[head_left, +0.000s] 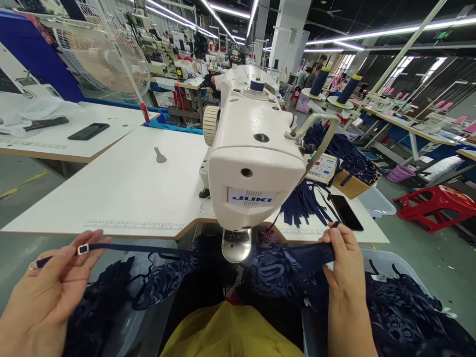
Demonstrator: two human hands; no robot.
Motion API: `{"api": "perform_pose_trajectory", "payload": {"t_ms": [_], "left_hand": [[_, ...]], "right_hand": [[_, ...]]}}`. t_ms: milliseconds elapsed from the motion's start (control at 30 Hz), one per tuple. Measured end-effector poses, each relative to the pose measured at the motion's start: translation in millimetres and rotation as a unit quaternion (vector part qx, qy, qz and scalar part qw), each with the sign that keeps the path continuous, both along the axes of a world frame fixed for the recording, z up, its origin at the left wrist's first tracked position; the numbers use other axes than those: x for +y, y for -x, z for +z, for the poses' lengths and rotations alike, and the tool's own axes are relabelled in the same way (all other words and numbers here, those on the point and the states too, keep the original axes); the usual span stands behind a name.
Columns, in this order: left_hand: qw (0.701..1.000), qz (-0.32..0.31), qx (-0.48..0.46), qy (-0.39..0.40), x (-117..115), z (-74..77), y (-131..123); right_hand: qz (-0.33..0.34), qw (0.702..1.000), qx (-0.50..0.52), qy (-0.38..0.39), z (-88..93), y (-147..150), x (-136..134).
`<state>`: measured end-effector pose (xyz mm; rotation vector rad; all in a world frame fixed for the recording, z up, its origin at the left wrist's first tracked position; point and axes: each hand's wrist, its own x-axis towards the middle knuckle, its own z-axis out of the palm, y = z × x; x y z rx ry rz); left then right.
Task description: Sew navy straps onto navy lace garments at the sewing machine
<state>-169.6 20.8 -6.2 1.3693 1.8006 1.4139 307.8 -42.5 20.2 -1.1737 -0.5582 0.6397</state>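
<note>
My left hand (48,287) pinches the end of a narrow navy strap (141,248) that carries a small metal slider buckle (82,249) at my fingertips. The strap runs right, behind the head of a white JUKI sewing machine (253,153), to a navy lace garment piece (297,263). My right hand (344,267) grips that piece by its edge, fingers closed. Both hands are held low in front of the machine table (130,188), with the strap stretched between them.
Bins of navy lace pieces (405,302) sit at my right and below my left hand. A black phone (346,212), loose navy straps (305,201), a control panel (322,168) and a cardboard box (351,184) lie right of the machine. A fan (100,54) stands at back left, a red stool (435,203) on the right.
</note>
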Motion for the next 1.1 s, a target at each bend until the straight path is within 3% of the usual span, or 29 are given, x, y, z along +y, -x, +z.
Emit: {"api": "perform_pose_trajectory", "payload": {"t_ms": [67,133,233,333,467,567,633,733,900,1000,1100], "left_hand": [[0.997,-0.011,-0.079,-0.024,0,9.8,-22],[0.991,-0.067,-0.115,-0.008,-7,16.8,-57],[0.966,-0.225,-0.105,0.076,-28,20.5,-119],[0.935,-0.335,-0.050,0.106,-45,20.9,-169],[0.929,-0.362,0.064,0.040,-52,23.9,-195],[0.918,-0.342,0.190,-0.071,-52,22.9,-196],[0.894,-0.324,0.271,-0.152,-52,20.2,-193],[0.844,-0.310,0.363,-0.245,-53,17.2,-189],[0.784,-0.302,0.454,-0.297,-57,20.8,-188],[0.774,-0.294,0.481,-0.289,-58,22.9,-189],[0.792,-0.271,0.472,-0.277,-59,22.6,-192]], "right_hand": [[0.029,0.997,-0.071,0.027,-0.6,15,-3],[0.089,0.979,-0.174,0.051,0.5,34,-6],[0.200,0.925,-0.319,0.047,3.3,67,-11],[0.244,0.861,-0.445,-0.005,2.9,93,-13],[0.187,0.787,-0.586,-0.056,-2.1,110,-12],[0.129,0.734,-0.662,-0.073,-3.0,115,-12],[0.112,0.712,-0.690,-0.069,-1.6,117,-12],[0.119,0.718,-0.684,-0.058,1.1,120,-12],[0.174,0.773,-0.609,-0.041,0.8,122,-14],[0.263,0.785,-0.559,-0.047,0.3,117,-15],[0.343,0.774,-0.532,-0.008,4.3,107,-17]]}}
